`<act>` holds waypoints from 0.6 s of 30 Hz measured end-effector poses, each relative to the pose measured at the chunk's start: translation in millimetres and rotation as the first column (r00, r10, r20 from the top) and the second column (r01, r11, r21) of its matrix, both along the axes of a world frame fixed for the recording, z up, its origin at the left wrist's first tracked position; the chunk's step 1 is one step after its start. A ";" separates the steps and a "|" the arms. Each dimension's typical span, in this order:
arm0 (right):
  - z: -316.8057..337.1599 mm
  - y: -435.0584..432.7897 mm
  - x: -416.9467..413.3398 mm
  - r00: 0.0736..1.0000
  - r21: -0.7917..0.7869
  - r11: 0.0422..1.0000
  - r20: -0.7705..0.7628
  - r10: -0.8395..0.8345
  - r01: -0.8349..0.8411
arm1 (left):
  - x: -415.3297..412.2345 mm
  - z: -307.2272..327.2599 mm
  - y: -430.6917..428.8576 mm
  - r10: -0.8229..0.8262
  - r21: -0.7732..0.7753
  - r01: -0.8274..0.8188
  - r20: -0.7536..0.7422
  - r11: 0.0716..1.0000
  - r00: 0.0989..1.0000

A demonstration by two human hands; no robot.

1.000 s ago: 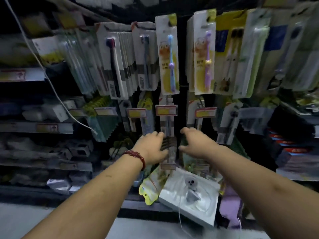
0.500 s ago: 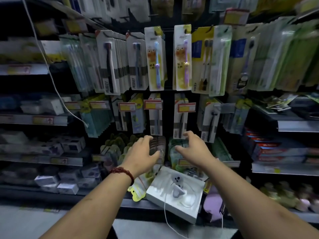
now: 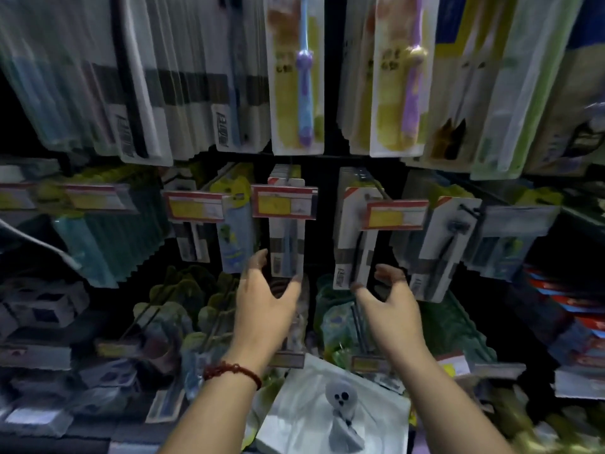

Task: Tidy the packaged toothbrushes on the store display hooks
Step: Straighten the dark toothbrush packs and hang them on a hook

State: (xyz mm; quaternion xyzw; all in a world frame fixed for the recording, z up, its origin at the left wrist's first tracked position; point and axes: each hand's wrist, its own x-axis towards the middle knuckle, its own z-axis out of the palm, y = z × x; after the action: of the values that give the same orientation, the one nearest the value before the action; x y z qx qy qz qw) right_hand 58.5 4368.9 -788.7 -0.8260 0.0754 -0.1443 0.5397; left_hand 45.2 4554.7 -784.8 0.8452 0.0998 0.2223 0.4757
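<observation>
your left hand (image 3: 265,309) spreads its fingers wide around the lower edge of the toothbrush pack (image 3: 287,247); your right hand (image 3: 391,309), equally wide, flanks the neighbouring pack (image 3: 347,244) at its foot, with a dark gap between the packs.

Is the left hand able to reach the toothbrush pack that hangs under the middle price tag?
Probably yes. The left hand is open just below the toothbrush pack, fingers either side of its lower end; nothing lies between.
</observation>
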 end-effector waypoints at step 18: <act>-30.1 -1.1 87.3 0.994 0.168 0.984 0.085 -0.070 0.055 | 111.4 -51.6 -16.9 0.127 -0.352 -0.117 0.006 0.929 0.992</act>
State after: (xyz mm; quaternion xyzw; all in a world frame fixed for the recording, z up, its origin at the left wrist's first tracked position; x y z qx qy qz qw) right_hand 145.9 4367.9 -818.8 -0.7682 0.0887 -0.1917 0.6044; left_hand 156.7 4537.8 -836.4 0.7356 0.1834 0.2421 0.6056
